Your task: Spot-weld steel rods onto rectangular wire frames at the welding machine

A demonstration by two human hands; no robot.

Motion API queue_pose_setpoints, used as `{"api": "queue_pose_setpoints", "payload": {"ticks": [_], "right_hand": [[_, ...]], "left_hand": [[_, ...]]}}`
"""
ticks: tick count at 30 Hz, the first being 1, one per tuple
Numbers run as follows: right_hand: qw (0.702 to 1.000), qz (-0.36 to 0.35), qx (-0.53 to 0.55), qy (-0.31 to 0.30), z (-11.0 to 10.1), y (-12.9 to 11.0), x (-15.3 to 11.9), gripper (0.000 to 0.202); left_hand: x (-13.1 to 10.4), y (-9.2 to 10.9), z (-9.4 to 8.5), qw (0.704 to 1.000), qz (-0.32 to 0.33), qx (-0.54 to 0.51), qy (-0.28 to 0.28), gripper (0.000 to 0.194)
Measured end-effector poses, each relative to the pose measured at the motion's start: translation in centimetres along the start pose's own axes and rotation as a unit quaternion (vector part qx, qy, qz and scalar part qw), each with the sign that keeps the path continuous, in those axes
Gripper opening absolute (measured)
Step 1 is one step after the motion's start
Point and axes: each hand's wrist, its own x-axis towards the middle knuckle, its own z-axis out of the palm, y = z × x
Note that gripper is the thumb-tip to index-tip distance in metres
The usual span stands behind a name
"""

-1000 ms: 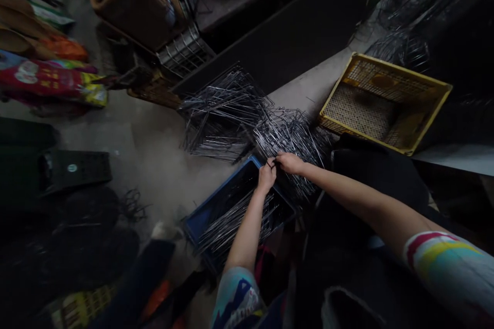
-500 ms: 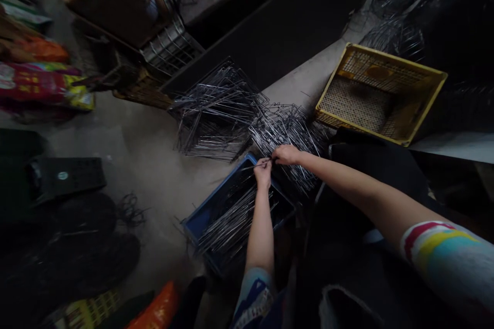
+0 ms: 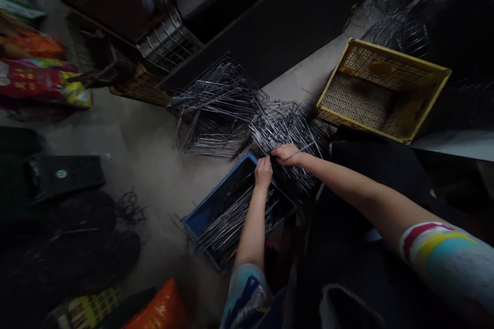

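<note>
An orange bag (image 3: pixel 156 306) lies near a yellow crate (image 3: pixel 94 307).

Down on the grey floor (image 3: pixel 146 159) sat the blue crate (image 3: pixel 197 222) — bent wires (image 3: pixel 280 126) heaped just beyond it, a dark tangle (image 3: pixel 131 209) left of it, a red bag (image 3: pixel 34 82) well off its left!

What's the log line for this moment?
left hand: over blue bin; right hand: beside left hand, near bent wires; rods: inside blue bin; grips: unclear

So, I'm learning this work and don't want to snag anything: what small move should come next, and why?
Probably raise the left hand and right hand slightly together: they nearly meet close to the wire pile and blue crate, where loose ends could catch.
</note>
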Motion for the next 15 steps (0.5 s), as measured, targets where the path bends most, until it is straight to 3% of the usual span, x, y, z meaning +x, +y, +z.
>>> {"api": "queue_pose_setpoints", "payload": {"ticks": [8,15], "right_hand": [[0.999,0.036,0.017,-0.012,-1.1,0.1,-0.3,0.04],[0.992,-0.019,0.041,-0.115,-2.0,0.6,1.9,0.031]], "left_hand": [[-0.7,0.5,1.5,0.994,-0.006,0.072,0.081,0.025],[-1.0,0.8,1.6,0.993,-0.003,0.079,0.089,0.027]]}}
